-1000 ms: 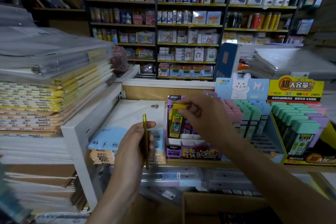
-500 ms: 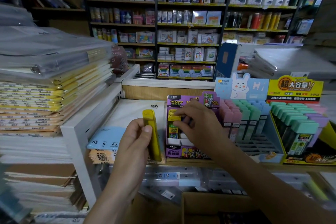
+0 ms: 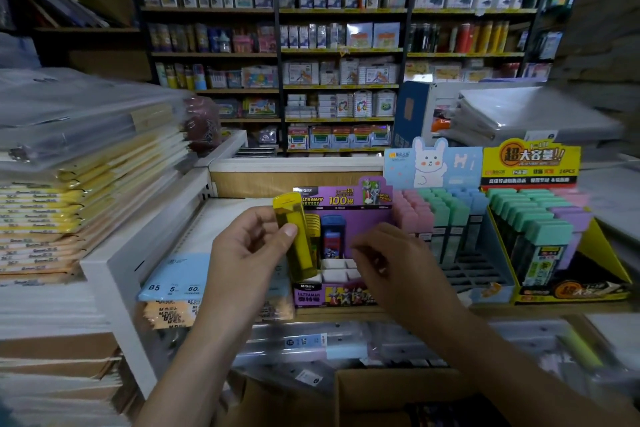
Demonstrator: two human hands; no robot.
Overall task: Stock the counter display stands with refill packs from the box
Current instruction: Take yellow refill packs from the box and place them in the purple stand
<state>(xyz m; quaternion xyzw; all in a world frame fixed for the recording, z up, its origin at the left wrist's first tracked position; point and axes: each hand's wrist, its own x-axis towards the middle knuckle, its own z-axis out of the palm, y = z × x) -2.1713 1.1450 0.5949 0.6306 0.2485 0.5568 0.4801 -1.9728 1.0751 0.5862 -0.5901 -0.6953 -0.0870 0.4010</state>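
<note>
Before the purple stand (image 3: 343,239) — left hand (image 3: 249,253) pinching flat yellow pack (image 3: 297,236).

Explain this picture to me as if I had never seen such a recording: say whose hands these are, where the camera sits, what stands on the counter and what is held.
There is no machine here. A person wears a wide-angle camera on the head, so you look forward and down at their own two bare hands in a stationery shop.

The left hand holds a yellow refill pack upright between thumb and fingers. The right hand is blurred and seems to hold nothing; it hovers at the front of the purple display stand.

That stand has a row of yellow packs, a blue pack and empty white slots. To its right stand a bunny display with pastel packs and a yellow display. A cardboard box sits below the counter.
</note>
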